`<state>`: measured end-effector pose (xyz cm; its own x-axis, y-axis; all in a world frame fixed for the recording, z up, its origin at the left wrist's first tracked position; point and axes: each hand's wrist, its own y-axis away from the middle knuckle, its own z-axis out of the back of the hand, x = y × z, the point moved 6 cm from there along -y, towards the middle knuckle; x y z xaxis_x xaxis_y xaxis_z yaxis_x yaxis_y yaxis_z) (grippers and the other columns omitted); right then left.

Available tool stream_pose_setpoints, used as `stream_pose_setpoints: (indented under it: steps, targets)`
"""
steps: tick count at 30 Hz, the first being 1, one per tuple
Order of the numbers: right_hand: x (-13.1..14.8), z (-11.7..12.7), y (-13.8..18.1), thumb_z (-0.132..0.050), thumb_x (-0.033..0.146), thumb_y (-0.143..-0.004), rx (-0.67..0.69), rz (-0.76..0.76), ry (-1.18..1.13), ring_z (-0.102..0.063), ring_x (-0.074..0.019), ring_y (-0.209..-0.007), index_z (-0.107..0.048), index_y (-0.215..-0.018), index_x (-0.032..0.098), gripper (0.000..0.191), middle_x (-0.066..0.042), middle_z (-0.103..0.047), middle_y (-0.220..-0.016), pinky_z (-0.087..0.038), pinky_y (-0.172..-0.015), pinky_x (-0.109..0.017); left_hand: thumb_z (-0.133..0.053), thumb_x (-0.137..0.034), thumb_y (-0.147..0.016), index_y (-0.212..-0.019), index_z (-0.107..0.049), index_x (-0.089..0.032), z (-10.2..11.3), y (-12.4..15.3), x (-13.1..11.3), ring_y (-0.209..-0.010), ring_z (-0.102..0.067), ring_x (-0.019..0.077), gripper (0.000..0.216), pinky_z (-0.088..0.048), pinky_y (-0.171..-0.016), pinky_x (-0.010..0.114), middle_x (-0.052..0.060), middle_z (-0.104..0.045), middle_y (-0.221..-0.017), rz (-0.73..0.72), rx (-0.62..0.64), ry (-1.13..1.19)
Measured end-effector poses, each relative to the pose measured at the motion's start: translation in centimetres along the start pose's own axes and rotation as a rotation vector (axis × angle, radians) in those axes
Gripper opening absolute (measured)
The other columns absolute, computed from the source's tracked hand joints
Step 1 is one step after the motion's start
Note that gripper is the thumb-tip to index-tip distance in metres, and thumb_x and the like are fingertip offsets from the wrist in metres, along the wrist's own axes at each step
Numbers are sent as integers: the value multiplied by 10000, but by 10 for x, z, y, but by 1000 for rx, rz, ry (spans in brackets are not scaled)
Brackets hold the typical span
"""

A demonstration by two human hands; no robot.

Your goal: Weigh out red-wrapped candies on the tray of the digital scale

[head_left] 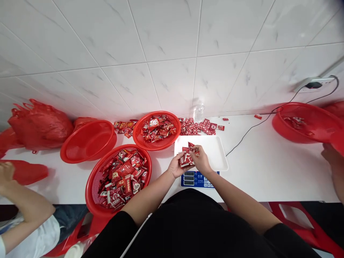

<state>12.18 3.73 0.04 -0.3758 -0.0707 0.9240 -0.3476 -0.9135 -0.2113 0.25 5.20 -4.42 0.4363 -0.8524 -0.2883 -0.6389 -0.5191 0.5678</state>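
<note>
My left hand (174,167) is closed around a red printed packet (186,160) with white markings, above the front left part of a white tray (219,152). At the packet's top right edge, my right hand (202,160) pinches a small red sachet (190,145) between thumb and fingers. The tray rests on a digital scale with a blue panel (200,180), just below my hands. Whether the left hand has more than one packet is hard to make out. Behind the tray lie several small red patterned sachets (189,126).
A red basket of packets (90,191) stands front left, a smaller basket (137,134) of packets behind it. Farther left are a red basin (64,152) and plastic bags (40,123). A clear bottle (199,113), black cable (248,130) and red basin (278,125) stand right. Co-workers' arms show both sides.
</note>
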Motion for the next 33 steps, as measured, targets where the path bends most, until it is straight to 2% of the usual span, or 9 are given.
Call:
stream_pose_setpoints:
  steps: [3, 6, 13, 16, 19, 22, 25, 33]
  targets:
    - [16, -2, 6, -472, 322, -870, 13, 137, 119, -569, -211, -955, -545, -967, 219, 160, -85, -601, -999, -478, -861, -403, -527, -362, -877, -1065, -584, -142, -16, 2, 2, -860, -665, 242, 295, -522, -783, 447, 100, -688, -937, 19, 54, 44]
    - [26, -1, 10, -458, 313, -885, 43, 274, 290, -525, -229, -1045, -585, -965, 223, 175, -107, -573, -1130, -437, -926, -428, -526, -378, -879, -1063, -590, -146, -26, 4, 2, -810, -666, 211, 303, -523, -779, 415, 79, -687, -900, 31, 75, 75]
    - [35, -2, 23, -452, 313, -891, 125, 429, 503, -397, -256, -1259, -620, -1061, 255, 245, -81, -473, -1369, -360, -1007, -457, -510, -478, -877, -1086, -597, -142, -27, 7, -3, -678, -648, 168, 405, -527, -632, 300, 79, -682, -862, 45, 83, 23]
    - [37, -3, 27, -443, 318, -896, 170, 477, 509, -385, -250, -1287, -613, -1079, 262, 255, -76, -466, -1388, -293, -1057, -479, -530, -422, -877, -1073, -599, -146, -26, 6, -1, -629, -635, 143, 346, -506, -571, 249, 65, -680, -845, 56, 86, 12]
    - [38, -3, 26, -425, 346, -903, 195, 463, 437, -441, -241, -1249, -556, -1146, 253, 291, -92, -521, -1328, -242, -1085, -514, -545, -363, -863, -1044, -604, -155, -26, 4, 2, -685, -651, 155, 283, -515, -614, 252, 56, -683, -850, 65, 83, 18]
    - [36, 3, 20, -416, 398, -903, 110, 362, 296, -499, -246, -1181, -429, -1278, 218, 416, -121, -557, -1259, -336, -1037, -513, -549, -366, -846, -1052, -599, -144, -27, 3, 5, -820, -668, 205, 308, -527, -726, 314, 77, -691, -900, 73, 110, 17]
    - [37, 9, 16, -427, 429, -895, 24, 273, 199, -461, -261, -1223, -339, -1350, 189, 522, -153, -498, -1307, -395, -1009, -493, -544, -378, -842, -1089, -588, -119, -29, 5, 6, -872, -667, 232, 361, -524, -762, 345, 102, -696, -924, 71, 143, 15]
    - [62, 2, 18, -450, 431, -882, 84, 307, 117, -366, -279, -1323, -300, -1397, 215, 579, -141, -419, -1404, -339, -1072, -521, -521, -441, -859, -1106, -590, -129, -29, 24, -8, -952, -647, 255, 405, -504, -832, 392, 111, -688, -985, -5, 175, 126]
